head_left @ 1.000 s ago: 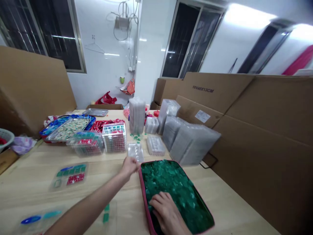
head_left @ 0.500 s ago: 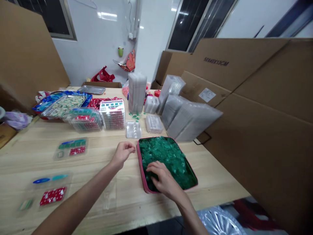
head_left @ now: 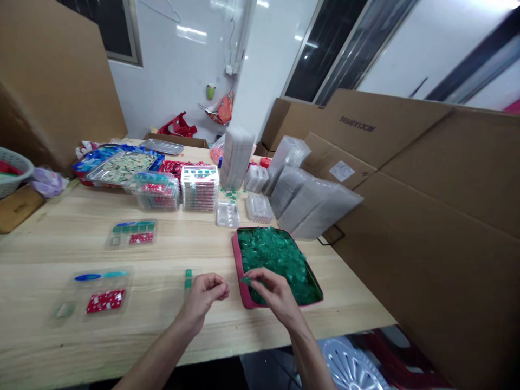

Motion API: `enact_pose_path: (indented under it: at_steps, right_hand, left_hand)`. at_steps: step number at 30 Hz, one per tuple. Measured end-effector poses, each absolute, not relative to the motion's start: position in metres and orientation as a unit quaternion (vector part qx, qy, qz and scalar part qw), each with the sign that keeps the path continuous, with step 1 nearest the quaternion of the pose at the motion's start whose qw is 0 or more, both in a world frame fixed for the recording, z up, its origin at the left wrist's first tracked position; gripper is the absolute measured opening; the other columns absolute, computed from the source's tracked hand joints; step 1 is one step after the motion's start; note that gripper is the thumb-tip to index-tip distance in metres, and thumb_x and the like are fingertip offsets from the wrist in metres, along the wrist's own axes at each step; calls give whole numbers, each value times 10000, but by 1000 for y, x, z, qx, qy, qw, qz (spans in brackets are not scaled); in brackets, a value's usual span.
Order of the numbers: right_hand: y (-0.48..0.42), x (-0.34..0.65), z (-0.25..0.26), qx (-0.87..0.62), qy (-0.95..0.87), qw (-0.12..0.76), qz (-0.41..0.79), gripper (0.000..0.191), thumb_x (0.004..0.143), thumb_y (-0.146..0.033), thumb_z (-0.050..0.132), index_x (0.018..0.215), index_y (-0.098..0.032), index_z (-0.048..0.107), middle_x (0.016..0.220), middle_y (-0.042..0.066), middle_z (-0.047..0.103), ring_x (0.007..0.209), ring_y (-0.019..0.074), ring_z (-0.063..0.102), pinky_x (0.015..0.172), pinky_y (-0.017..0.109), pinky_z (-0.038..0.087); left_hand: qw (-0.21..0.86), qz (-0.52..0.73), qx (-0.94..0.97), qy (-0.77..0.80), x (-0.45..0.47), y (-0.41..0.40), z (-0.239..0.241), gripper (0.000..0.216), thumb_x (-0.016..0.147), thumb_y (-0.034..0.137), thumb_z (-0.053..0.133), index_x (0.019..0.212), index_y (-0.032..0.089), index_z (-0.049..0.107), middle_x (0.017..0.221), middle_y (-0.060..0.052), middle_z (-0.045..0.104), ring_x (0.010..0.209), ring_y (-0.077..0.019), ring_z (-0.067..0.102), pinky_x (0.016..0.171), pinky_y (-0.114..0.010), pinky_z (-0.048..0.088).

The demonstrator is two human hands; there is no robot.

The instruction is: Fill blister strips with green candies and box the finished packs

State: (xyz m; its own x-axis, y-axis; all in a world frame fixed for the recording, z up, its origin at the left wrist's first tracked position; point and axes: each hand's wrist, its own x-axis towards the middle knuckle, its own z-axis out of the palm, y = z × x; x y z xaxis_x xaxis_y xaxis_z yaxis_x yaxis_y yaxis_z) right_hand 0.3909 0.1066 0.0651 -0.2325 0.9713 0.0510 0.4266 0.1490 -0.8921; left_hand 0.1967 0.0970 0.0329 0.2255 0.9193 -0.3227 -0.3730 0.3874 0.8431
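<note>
My right hand point(head_left: 273, 292) is over the near left part of a pink-rimmed tray point(head_left: 239, 271), pinching a small flat green piece point(head_left: 246, 280) between thumb and fingertips. A loose heap of similar green pieces point(head_left: 272, 257) fills that tray. To the left of it, my left hand point(head_left: 208, 297) hovers with its fingers closed together; whatever they may hold is hidden. Partly behind this hand lies a clear plastic tray with a few green squares point(head_left: 188, 273) in it. Further left, another clear tray holds a red dotted packet point(head_left: 105, 301) and blue and turquoise slim pieces point(head_left: 88, 277).
Behind stand filled clear cases point(head_left: 200, 189), stacked empty clear trays point(head_left: 236, 160) and a metal tray of pale pieces point(head_left: 122, 168). A large cardboard box point(head_left: 406, 216) borders the right side. One more filled case point(head_left: 134, 233) lies at left.
My right hand has lifted slightly from the heap with a green piece. My left hand has come nearer, to beside the green squares, which now show. The view has shifted a little.
</note>
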Motion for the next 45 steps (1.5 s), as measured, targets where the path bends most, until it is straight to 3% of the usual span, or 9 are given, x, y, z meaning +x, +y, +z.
enact_pose_path:
  at_steps: [3, 8, 15, 19, 24, 30, 34, 41, 45]
  right_hand:
    - [100, 365, 64, -480, -618, 362, 507, 179, 762, -324, 665, 868, -181, 645, 783, 42, 673, 668, 158, 617, 593, 267, 497]
    - [96, 328, 56, -403, -607, 394, 561, 127, 715, -286, 724, 794, -191, 695, 879, 63, 676, 826, 190, 637, 751, 308, 520]
    - [88, 297, 36, -391, -578, 382, 606, 189, 703, -276, 734, 870, -197, 692, 830, 44, 660, 745, 161, 623, 675, 277, 524]
    - [82, 288, 29, -380, -613, 401, 565, 106, 727, -251, 713, 817, -199, 694, 820, 44, 653, 786, 167, 611, 710, 281, 505]
    - [89, 293, 18, -433, -664, 379, 477, 108, 760, -271, 668, 827, -188, 684, 821, 59, 668, 787, 189, 623, 716, 310, 496]
    - [98, 288, 2, -459, -767, 268, 359, 79, 776, -140, 576, 810, -173, 640, 761, 40, 645, 709, 169, 597, 675, 288, 467]
    - [99, 270, -4, -434, -825, 213, 291, 176, 781, -52, 508, 829, -167, 631, 808, 41, 621, 733, 156, 574, 680, 264, 440]
    - [104, 253, -12, -428, -879, 106, 182, 186, 746, -26, 506, 646, -159, 590, 728, 36, 591, 690, 156, 545, 630, 250, 415]
    - [98, 267, -2, -416, -875, 142, 204, 148, 771, -83, 539, 827, -177, 638, 860, 49, 626, 763, 164, 570, 671, 250, 433]
  left_hand:
    - [718, 487, 295, 400, 192, 89, 41, 222, 582, 283, 741, 693, 123, 635, 626, -26, 641, 598, -121, 564, 625, -254, 428]
    - [712, 531, 234, 395, 171, 75, 45, 197, 543, 198, 746, 673, 131, 614, 635, -14, 624, 591, -111, 543, 607, -251, 430]
    - [631, 581, 213, 468, 150, 58, 36, 198, 505, 106, 716, 579, 157, 539, 566, 42, 535, 570, -88, 476, 564, -211, 371]
    - [594, 572, 259, 503, 147, 51, 32, 148, 551, 162, 728, 515, 139, 586, 534, 36, 510, 559, -84, 445, 563, -209, 348]
    - [596, 528, 313, 517, 127, 45, 21, 136, 644, 261, 682, 702, 145, 722, 698, -39, 668, 695, -161, 574, 678, -263, 428]
    - [435, 444, 433, 653, 96, 43, 6, 175, 710, 267, 587, 758, 156, 714, 785, -88, 723, 743, -219, 635, 703, -308, 460]
    - [417, 385, 509, 647, 105, 35, 3, 187, 735, 217, 525, 739, 164, 705, 769, -85, 716, 736, -217, 637, 693, -303, 458]
    - [402, 341, 565, 635, 119, 26, -10, 208, 749, 244, 495, 758, 180, 692, 786, -85, 706, 740, -221, 634, 690, -308, 469]
    - [386, 315, 593, 633, 118, 31, -13, 234, 764, 303, 481, 775, 189, 685, 796, -75, 713, 732, -218, 647, 691, -312, 490]
